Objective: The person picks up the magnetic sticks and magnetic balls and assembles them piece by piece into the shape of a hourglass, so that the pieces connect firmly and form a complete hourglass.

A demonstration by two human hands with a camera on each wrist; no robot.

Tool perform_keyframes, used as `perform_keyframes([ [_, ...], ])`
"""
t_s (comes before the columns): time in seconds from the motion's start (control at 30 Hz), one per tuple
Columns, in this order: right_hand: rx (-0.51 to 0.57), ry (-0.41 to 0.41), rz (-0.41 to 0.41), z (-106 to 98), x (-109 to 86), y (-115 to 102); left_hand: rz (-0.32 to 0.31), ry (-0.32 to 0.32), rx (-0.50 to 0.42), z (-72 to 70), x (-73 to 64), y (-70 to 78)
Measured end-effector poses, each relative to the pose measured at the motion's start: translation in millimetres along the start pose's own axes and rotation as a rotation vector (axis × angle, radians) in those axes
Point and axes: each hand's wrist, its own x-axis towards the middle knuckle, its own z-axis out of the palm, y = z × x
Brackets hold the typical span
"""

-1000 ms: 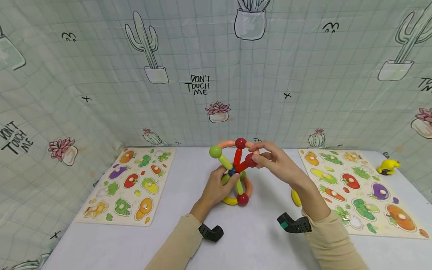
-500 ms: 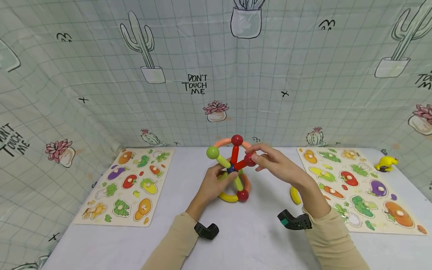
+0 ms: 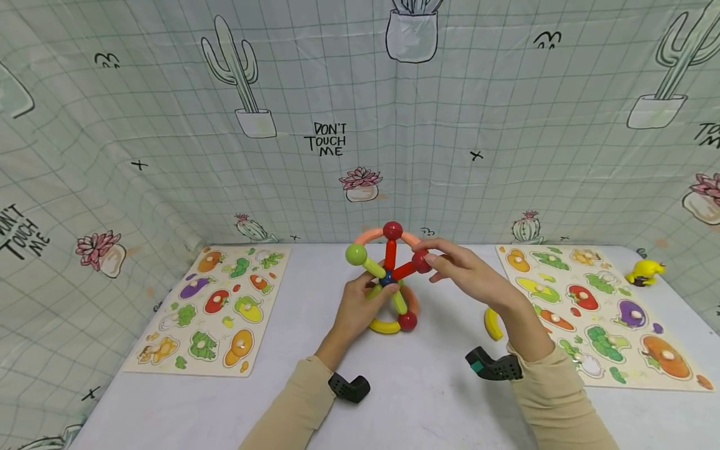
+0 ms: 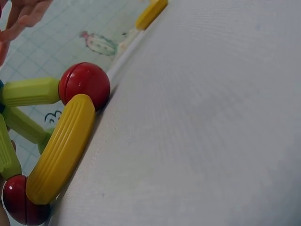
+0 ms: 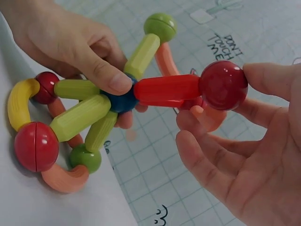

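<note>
A magnetic stick-and-ball toy stands mid-table, its rods meeting at a blue ball (image 5: 123,101). My left hand (image 3: 360,306) grips it there, thumb against the blue ball. At the outer end of a red rod (image 5: 167,89) is a red ball (image 3: 422,261), which my right hand (image 3: 472,275) pinches between thumb and fingers. Coral curved rods join a top red ball (image 3: 392,230) to a green ball (image 3: 355,254) at left. Below, a yellow curved rod (image 4: 61,150) and coral ones form a ring with red and green balls, resting on the table.
A loose yellow curved rod (image 3: 493,324) lies beside the right forearm. Vegetable puzzle boards lie on both sides, the left board (image 3: 261,337) and the right board (image 3: 630,384). A yellow toy (image 3: 645,273) sits at the far right. Behind hangs a printed cloth (image 3: 292,187).
The toy has turned slightly in the left hand, its top red ball shifting a little left. The right hand stays at the right red ball, which has moved slightly up and right.
</note>
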Motion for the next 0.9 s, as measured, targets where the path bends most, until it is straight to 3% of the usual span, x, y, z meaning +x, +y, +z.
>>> perform_keyframes([
  [0.2,-0.062,0.020,0.014,-7.9,-1.7,1.7,-0.022,0.039,-0.056,-0.5,3.5,-1.6],
  [0.37,-0.189,0.043,0.092,-17.5,-7.2,7.1,-0.003,0.055,-0.024,-1.6,3.6,-2.0],
  [0.6,-0.290,-0.020,0.193,-20.9,-16.0,16.9,0.005,0.055,0.007,-1.2,-1.3,-6.1],
  [0.8,-0.396,-0.020,0.265,-20.0,-27.7,23.8,0.113,0.045,-0.028,0.3,-1.7,-8.7],
  [0.9,-0.475,-0.005,0.256,-18.1,-34.0,29.3,0.129,0.053,-0.047,-0.2,-1.9,-11.6],
])
